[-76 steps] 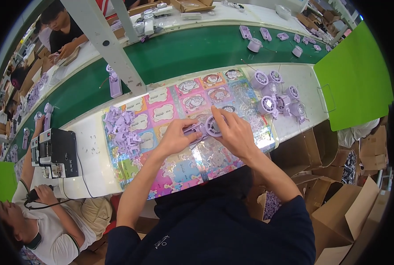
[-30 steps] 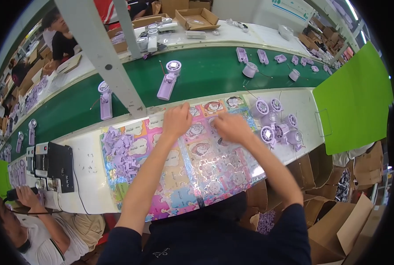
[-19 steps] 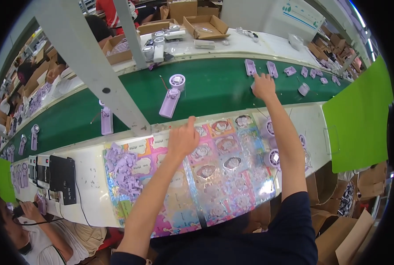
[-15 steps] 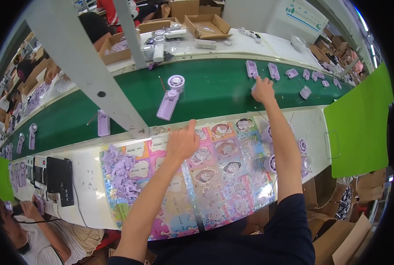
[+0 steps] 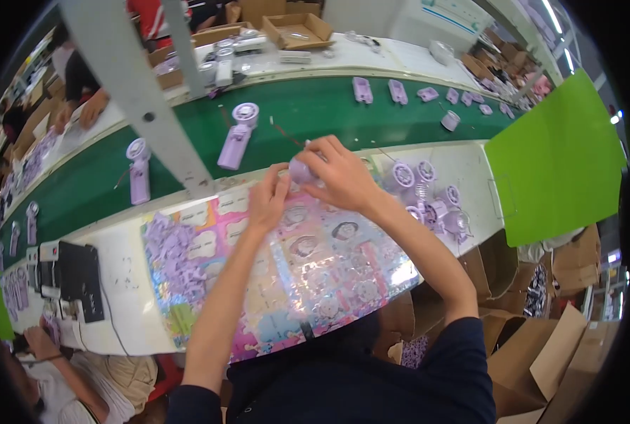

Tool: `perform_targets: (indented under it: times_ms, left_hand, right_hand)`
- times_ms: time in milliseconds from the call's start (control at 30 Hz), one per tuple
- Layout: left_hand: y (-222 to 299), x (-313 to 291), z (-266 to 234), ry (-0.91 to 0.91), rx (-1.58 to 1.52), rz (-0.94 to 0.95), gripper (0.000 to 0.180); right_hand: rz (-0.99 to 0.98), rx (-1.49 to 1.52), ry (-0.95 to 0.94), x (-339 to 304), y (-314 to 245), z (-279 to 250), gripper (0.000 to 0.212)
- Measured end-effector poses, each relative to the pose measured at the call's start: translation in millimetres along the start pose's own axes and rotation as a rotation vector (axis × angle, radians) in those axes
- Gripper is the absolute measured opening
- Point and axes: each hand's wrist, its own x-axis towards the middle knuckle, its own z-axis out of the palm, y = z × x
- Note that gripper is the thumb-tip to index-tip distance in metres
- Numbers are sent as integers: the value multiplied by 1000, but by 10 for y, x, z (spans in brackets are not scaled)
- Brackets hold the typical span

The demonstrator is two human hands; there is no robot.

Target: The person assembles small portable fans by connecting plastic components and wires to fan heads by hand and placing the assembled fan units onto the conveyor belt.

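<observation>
Over the far edge of the patterned sheet point(image 5: 322, 261), a rounded light-purple fan head point(image 5: 299, 173) with a thin wire sits between my two hands. My right hand point(image 5: 343, 177) grips it from the right and partly covers it. At its left side are the bent fingertips of my left hand point(image 5: 267, 201), which hold it too. A heap of small purple plastic pieces point(image 5: 173, 254) lies on the sheet's left part. To the right of my right forearm stand several purple fan heads point(image 5: 428, 191) with ring-shaped grilles.
Across the green belt point(image 5: 301, 106) lie purple handheld fans point(image 5: 237, 138) and open purple handle shells point(image 5: 362, 90). A grey post point(image 5: 131, 85) rises at the left. A black box-shaped device point(image 5: 79, 281) stands left; a green panel point(image 5: 548, 162) is right. A co-worker sits lower left.
My right hand has come back from the belt with the purple fan head. My left hand has left its spot on the sheet and closed on that part. The whole view has shifted.
</observation>
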Motion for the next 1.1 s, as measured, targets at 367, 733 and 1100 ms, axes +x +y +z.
perform_targets:
  times_ms: [367,733,1100]
  left_hand:
    - [270,-1190,-106,157,172,152,44]
    - [308,-1750,-120,-1,780,231,50]
    - [309,-1780,-42,339,731,294,57]
  right_hand:
    - [-109,181,131,400,-1216,-307,28]
    - [-26,383,-442,388,-1974,1134,28]
    - [874,880,367,-411,-1471,472,18]
